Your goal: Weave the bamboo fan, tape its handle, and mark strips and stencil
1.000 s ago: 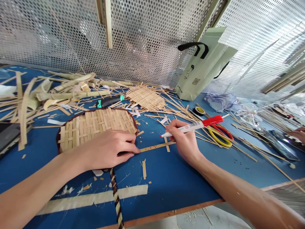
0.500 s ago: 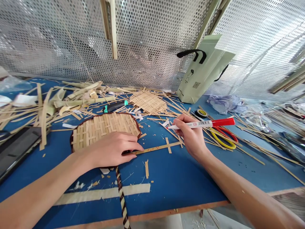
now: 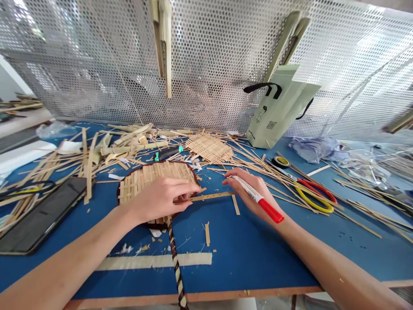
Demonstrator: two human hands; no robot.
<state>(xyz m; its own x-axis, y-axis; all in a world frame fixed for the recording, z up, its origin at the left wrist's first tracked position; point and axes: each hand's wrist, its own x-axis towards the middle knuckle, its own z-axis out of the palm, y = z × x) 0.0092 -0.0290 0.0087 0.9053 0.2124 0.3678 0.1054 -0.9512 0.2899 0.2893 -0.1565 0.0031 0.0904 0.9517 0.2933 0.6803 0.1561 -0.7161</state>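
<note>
My left hand pinches one end of a narrow bamboo strip between thumb and fingers. Small red marks dot the strip, which points right towards my other hand. Under my left hand lies a woven bamboo fan with a dark brown rim; its handle, wrapped in brown and cream, reaches past the table's front edge. A white marker with a red end is held in my right hand. It slants down towards my wrist, and its tip is hidden by the fingers. A short bamboo piece lies beside this hand.
Red-and-yellow-handled scissors and a tape roll lie at right. Behind are a woven bamboo piece, a black-and-teal tool and a pale green bag. A phone rests at left, near scattered bamboo strips.
The marker has swung from nearly level to slanting down towards my right wrist. The right hand has turned and its fingers reach left. The whole view has shifted, showing more at left.
</note>
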